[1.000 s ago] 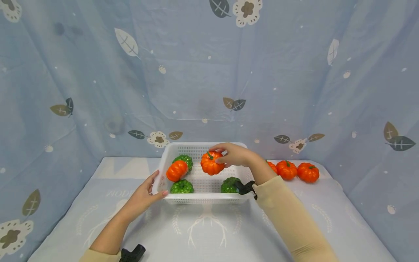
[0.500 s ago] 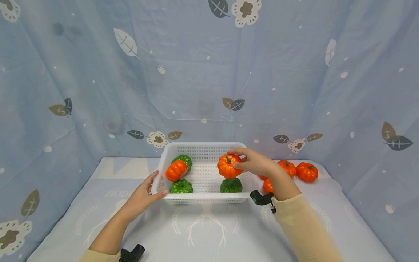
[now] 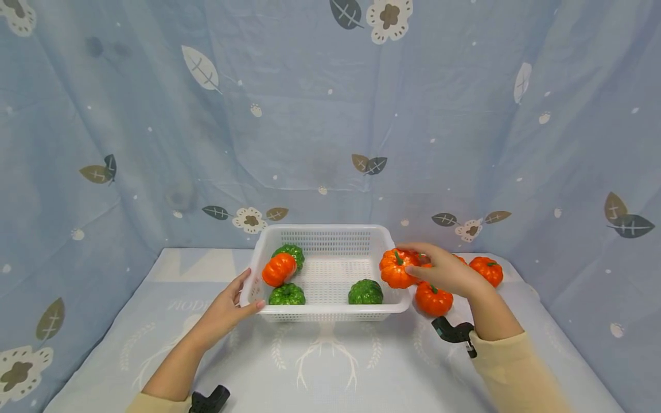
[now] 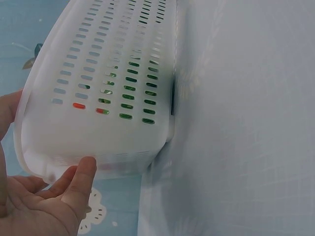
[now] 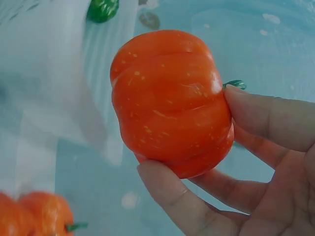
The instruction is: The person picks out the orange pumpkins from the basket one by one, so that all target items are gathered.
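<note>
My right hand (image 3: 439, 268) holds an orange pumpkin (image 3: 396, 269) with a green stem over the right rim of a white plastic basket (image 3: 330, 308). The right wrist view shows thumb and fingertips pinching this ribbed pumpkin (image 5: 170, 98). At the basket's left end, my left hand (image 3: 227, 307) grips the rim, its thumb at the front corner. In the left wrist view, its fingers (image 4: 81, 184) lie against the basket's outer wall. Inside the basket, one orange pumpkin (image 3: 279, 269) rests beside two green ones at the left, and a green pumpkin (image 3: 365, 292) sits at the front right.
Several orange pumpkins stand on the table right of the basket, among them a near one (image 3: 434, 299) and a far one (image 3: 486, 271); some are partly hidden by my right hand. A blue patterned curtain (image 3: 320, 115) hangs behind the table.
My right hand has carried the orange pumpkin rightward from above the basket's middle to its right rim. The left hand and the basket have stayed put.
</note>
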Motion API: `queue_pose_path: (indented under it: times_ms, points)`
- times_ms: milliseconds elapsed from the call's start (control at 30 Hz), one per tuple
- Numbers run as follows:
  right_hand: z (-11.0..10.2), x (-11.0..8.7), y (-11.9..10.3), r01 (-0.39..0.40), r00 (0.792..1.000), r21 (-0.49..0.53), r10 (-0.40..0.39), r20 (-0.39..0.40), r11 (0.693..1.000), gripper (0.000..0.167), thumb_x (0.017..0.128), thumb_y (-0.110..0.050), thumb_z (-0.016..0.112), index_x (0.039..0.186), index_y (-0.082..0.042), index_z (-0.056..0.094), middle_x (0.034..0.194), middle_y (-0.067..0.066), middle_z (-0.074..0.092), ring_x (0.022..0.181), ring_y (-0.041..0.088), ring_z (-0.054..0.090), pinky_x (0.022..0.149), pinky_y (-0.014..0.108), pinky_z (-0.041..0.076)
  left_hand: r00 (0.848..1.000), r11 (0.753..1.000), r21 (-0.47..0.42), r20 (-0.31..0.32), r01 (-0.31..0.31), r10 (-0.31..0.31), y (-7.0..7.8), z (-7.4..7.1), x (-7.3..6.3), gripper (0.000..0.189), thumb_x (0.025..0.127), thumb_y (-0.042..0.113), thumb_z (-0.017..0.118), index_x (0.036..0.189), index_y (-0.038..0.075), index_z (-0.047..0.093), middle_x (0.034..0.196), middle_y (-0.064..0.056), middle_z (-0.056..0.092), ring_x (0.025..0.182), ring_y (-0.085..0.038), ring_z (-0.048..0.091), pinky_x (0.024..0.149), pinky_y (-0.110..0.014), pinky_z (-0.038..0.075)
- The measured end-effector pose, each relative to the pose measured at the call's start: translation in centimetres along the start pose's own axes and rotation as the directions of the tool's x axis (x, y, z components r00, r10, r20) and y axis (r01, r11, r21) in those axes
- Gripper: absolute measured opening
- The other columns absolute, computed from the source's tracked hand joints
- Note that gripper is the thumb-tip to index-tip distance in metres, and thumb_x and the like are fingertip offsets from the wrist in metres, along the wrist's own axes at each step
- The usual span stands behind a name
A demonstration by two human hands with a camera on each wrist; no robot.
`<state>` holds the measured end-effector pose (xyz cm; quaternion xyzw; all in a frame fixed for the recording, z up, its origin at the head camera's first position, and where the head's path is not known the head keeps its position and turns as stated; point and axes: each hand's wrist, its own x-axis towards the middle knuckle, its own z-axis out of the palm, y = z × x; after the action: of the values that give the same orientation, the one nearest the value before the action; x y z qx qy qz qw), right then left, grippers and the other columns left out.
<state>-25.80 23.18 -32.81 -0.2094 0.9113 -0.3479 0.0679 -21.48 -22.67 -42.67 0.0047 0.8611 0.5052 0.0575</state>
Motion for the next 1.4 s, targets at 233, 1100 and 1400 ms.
queue_pose_path:
  times_ms: [233, 1100, 1400]
  points:
    - [-1.3, -2.1, 2.4, -0.067, 0.997, -0.027, 0.066, -0.043, 0.997, 0.056, 0.097, -0.030, 0.067, 0.149, -0.018, 0.049, 0.150, 0.019, 0.046, 0.130, 0.049, 0.045, 0.097, 0.064, 0.046, 1.000, 1.000, -0.014, 0.009, -0.019, 0.019, -0.2, -0.2, -0.1, 0.099, 0.091, 0.039, 0.074, 0.163, 0.017, 0.009, 0.164, -0.023, 0.017, 0.146, -0.043, 0.027, 0.105, -0.057, 0.043]
    - [-2.7, -7.2, 12.0, -0.239, 0.956, -0.019, 0.232, -0.181, 0.971, 0.062, 0.099, -0.024, 0.064, 0.149, 0.003, 0.040, 0.140, 0.038, 0.040, 0.113, 0.051, 0.052, 0.085, 0.054, 0.056, 0.999, 0.999, -0.016, 0.005, -0.031, 0.031, -0.3, -0.1, -0.1, 0.098, 0.091, 0.039, 0.074, 0.163, 0.018, 0.010, 0.165, -0.021, 0.015, 0.147, -0.042, 0.027, 0.107, -0.056, 0.041]
    - [-2.6, -7.5, 13.7, -0.305, 0.940, 0.027, 0.306, -0.151, 0.952, 0.062, 0.100, -0.024, 0.062, 0.148, 0.007, 0.038, 0.133, 0.038, 0.045, 0.108, 0.045, 0.056, 0.082, 0.045, 0.059, 0.999, 0.999, -0.018, 0.009, -0.043, 0.043, -0.4, -0.1, -0.1, 0.100, 0.090, 0.041, 0.075, 0.163, 0.018, 0.010, 0.164, -0.022, 0.017, 0.146, -0.042, 0.029, 0.105, -0.055, 0.044]
